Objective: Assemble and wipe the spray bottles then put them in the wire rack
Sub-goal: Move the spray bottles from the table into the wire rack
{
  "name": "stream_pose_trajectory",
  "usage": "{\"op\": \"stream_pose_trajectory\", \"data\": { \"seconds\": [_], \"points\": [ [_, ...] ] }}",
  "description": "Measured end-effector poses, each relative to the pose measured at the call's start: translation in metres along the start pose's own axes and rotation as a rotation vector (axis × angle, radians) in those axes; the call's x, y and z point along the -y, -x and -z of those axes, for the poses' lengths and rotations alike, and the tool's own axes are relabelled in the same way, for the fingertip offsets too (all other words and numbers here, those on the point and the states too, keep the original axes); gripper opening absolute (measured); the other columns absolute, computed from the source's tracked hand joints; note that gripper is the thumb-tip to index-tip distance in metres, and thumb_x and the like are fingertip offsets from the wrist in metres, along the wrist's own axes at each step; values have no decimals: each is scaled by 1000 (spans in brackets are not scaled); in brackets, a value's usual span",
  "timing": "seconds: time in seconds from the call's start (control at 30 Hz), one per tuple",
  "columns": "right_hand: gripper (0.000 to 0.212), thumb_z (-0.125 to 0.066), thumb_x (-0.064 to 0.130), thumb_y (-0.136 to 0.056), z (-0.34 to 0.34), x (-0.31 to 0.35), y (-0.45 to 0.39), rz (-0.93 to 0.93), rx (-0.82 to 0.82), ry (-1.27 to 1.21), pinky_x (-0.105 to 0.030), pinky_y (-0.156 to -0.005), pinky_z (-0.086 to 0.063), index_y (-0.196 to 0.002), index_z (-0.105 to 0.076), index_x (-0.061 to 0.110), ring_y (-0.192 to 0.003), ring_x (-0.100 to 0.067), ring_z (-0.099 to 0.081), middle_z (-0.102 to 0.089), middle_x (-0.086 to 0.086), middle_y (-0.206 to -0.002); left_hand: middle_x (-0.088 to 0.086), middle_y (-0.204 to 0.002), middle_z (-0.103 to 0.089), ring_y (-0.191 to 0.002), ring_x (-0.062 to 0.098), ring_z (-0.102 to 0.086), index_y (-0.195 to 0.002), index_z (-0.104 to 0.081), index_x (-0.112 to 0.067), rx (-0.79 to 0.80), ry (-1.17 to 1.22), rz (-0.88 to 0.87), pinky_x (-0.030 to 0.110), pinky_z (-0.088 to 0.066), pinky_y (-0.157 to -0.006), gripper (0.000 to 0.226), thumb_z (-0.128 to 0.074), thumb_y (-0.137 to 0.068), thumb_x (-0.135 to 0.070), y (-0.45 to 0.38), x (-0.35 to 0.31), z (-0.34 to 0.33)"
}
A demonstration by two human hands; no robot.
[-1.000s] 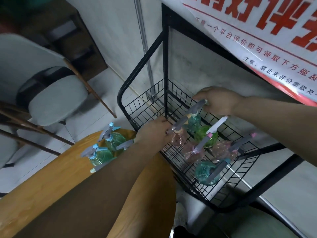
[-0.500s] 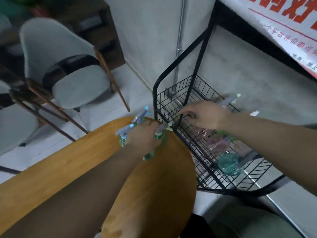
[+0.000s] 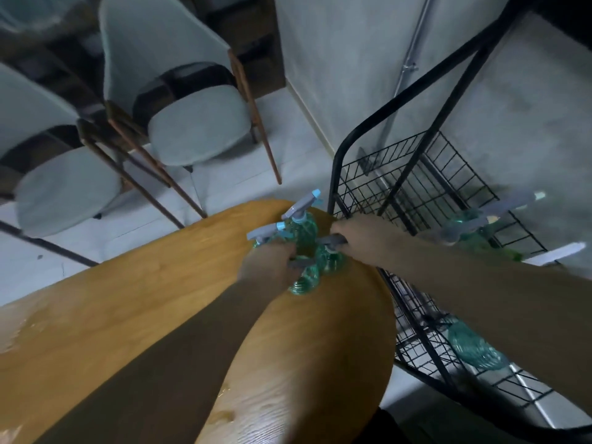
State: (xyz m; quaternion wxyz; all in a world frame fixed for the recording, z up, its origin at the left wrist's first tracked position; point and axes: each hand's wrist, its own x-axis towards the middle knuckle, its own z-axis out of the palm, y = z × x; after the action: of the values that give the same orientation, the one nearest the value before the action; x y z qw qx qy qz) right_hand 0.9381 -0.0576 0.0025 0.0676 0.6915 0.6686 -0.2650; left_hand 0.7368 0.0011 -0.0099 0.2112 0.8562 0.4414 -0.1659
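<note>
Now each hand, left hand (image 3: 267, 267) and right hand (image 3: 358, 233), grips a bottle's sprayer (image 3: 331, 241), so lift straight up clear of neighbouring bottles (image 3: 302, 225) before swinging to the rack (image 3: 416, 174).

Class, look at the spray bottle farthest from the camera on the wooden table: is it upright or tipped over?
Upright. The farthest spray bottle stands on the wooden table, its grey trigger head on top, above the green body.

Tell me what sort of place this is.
Probably a café or shop seating area rather than a workshop: a round wooden table, two grey padded chairs on a tiled floor, and a black wire rack against a bare concrete wall.
</note>
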Motion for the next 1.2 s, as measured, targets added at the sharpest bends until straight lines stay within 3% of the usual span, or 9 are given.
{"op": "stream_pose_trajectory", "data": {
  "seconds": [0.1,0.2,0.3,0.47,0.7,0.83,0.97,1.1,1.2],
  "points": [
    [16,-50,25,-101,1,-5,-3,16,-11,-17,-33,-60,-46,-101,-59,13,-75,-20,-61,-62,-4,-83,3,-116,-59,-95,26,-62,-113,-55,-18,-10,34,-3,33,-45,-70,21,-54,-102,-36,1,-3,1],
    [14,-50,25,-100,7,-9,0,34,-5,-10,-27,-51,-33,-100,-59,14,-72,-19,-57,-58,-1,-80,1,-145,-48,-110,30,-63,-142,-49,-28,-7,48,-86,40,-54,-84,38,-49,-104,-25,2,-3,-1],
    [11,-50,26,-100,17,-13,8,52,-6,-12,-25,-50,-29,-97,-58,18,-63,-11,-50,-51,5,-72,-9,-163,-34,-126,25,-59,-140,-59,-33,31,14,-164,38,-51,-96,40,-45,-105,-18,2,-4,2],
    [11,-52,28,-99,25,-20,21,60,-27,-54,-24,-51,-32,-97,-60,21,-61,-6,-50,-56,6,-75,2,-138,-63,-124,22,-59,-130,-69,-21,151,-107,-182,36,-47,-102,39,-42,-104,-11,1,-7,7],
    [13,-53,29,-100,46,-25,46,42,-65,-72,-19,-49,-29,-97,-63,22,-54,-3,-45,-53,10,-67,11,-125,-65,-114,26,-61,-128,-65,-5,294,-122,-201,39,-51,-94,44,-48,-90,9,1,-7,16],
    [13,-54,32,-99,62,-29,61,23,-102,-73,-16,-46,-30,-94,-64,26,-49,-4,-45,-56,10,-65,6,-105,-69,-96,23,-64,-110,-70,-11,232,-219,-166,30,-46,-73,26,-48,-99,-2,4,-8,16],
    [10,-58,30,-97,85,-35,76,50,-159,-80,-14,-47,-27,-99,-66,25,-51,-1,-47,-57,11,-66,3,-113,-68,-105,24,-64,-122,-69,-22,201,-304,-153,34,-51,-81,26,-49,-105,-18,10,-26,32],
    [15,-59,31,-96,110,-47,92,45,-205,-80,-24,-55,-32,-105,-68,23,-59,-3,-50,-60,11,-70,0,-108,-68,-104,23,-64,-122,-67,-28,157,-413,-206,31,-43,-72,28,-44,-107,-34,20,-57,68],
    [11,-58,30,-97,134,-58,106,23,-202,-75,-22,-55,-31,-103,-66,25,-56,-4,-49,-59,9,-67,-2,-99,-62,-100,24,-60,-117,-67,-27,87,-453,-249,32,-43,-81,27,-45,-105,-37,25,-78,99]
  ]
}}
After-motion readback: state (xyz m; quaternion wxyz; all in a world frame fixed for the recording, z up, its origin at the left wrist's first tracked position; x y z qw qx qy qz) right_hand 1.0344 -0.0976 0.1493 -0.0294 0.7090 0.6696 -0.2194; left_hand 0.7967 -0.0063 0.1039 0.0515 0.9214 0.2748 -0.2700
